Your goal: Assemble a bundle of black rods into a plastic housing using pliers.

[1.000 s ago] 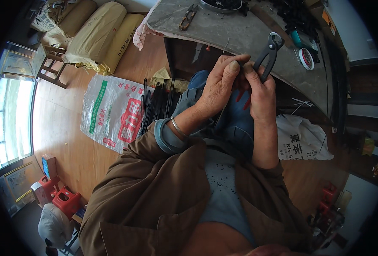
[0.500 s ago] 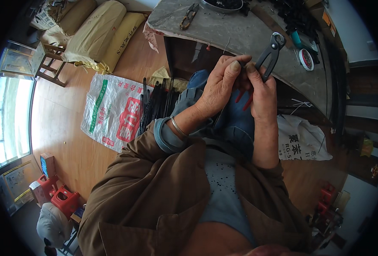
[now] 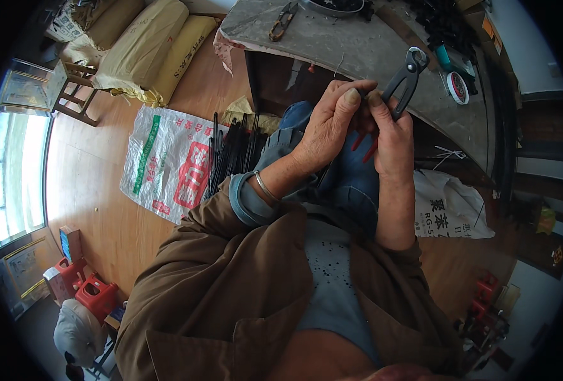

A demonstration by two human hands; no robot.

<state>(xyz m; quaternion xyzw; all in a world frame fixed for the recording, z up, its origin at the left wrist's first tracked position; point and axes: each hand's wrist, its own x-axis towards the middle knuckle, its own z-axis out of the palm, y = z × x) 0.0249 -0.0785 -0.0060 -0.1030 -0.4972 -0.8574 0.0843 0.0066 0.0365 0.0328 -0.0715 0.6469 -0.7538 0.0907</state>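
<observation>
My right hand (image 3: 394, 141) is closed around a pair of end-cutting pincers (image 3: 406, 84). Their dark jaws point up and away past the thumb, and the red handle ends show below the fingers. Close beside it, my left hand (image 3: 327, 127) is closed in a pinch, thumb up. The fingertips of both hands nearly meet over my lap, at the table's near edge. Something small and dark seems to sit between them, but the fingers hide most of it. Long black strips (image 3: 234, 149) lie in a bundle on the floor left of my knee.
The grey table (image 3: 332, 46) in front bears spring scissors (image 3: 283, 23), a pan of black pieces (image 3: 333, 6), a round tin (image 3: 457, 88) and a heap of black parts (image 3: 443, 28). A printed sack (image 3: 167, 162) lies left; another sack (image 3: 450, 203) lies right. Stuffed sacks (image 3: 143, 47) stand far left.
Both hands stay almost in place. The pincers' head has shifted very slightly to the right.
</observation>
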